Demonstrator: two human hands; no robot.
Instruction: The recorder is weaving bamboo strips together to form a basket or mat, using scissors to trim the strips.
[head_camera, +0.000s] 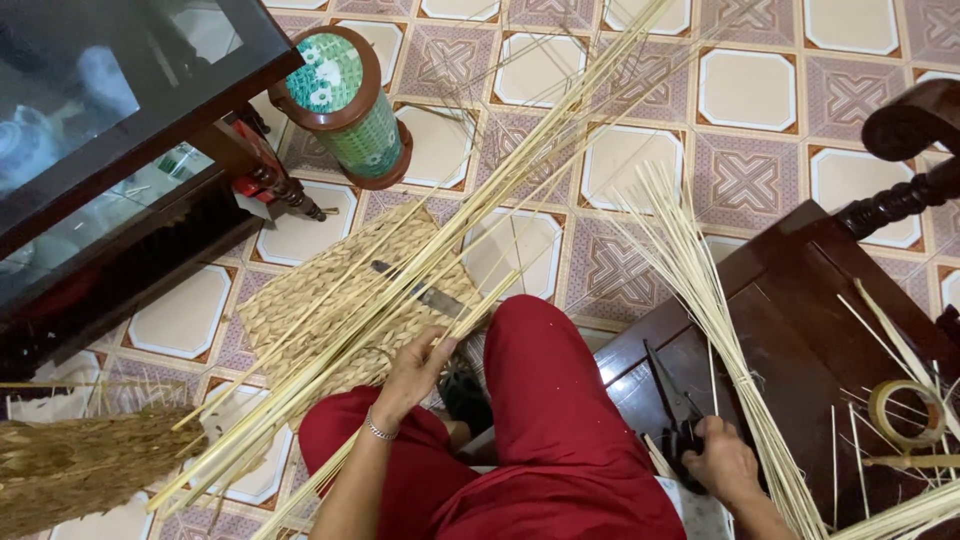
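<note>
Left hand (415, 365) is grabbing a long bundle of pale reed strips (420, 270) lying across a woven mat (300, 300), while the right hand (720, 462) grips black scissors (675, 405) on the dark wooden bench (800, 330).

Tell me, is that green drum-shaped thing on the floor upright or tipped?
Tipped: the green cylinder lies tilted on the tiled floor, its round patterned end facing the camera.
</note>
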